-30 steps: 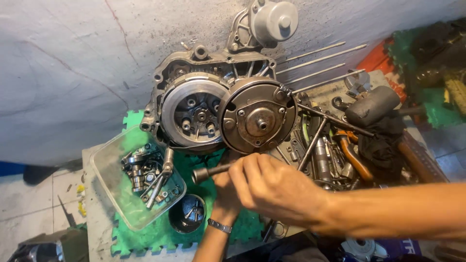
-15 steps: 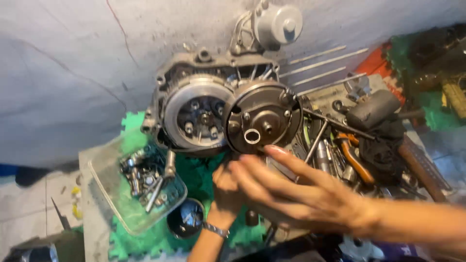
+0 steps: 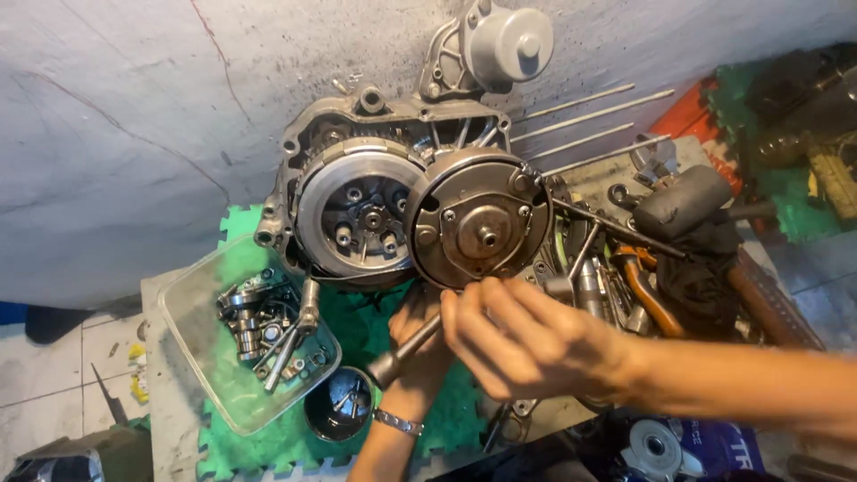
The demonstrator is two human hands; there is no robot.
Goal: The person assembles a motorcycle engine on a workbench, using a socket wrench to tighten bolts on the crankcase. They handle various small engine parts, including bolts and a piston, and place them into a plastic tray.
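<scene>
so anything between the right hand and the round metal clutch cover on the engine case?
Nothing visible. The right hand hovers just below the round metal clutch cover; its fingertips reach the lower rim. The left hand, holding a grey metal socket tool, sits underneath, not between.

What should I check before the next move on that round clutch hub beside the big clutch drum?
1. Right hand clear of clutch hub: ok, just below it.
2. Left hand grips socket tool: cannot tell, mostly hidden.
3. Socket tool seated on hub centre: not ok, it lies below.
4. Hub centre unobstructed: ok.
5. Parts tray within reach: ok, left of the hands.
</scene>
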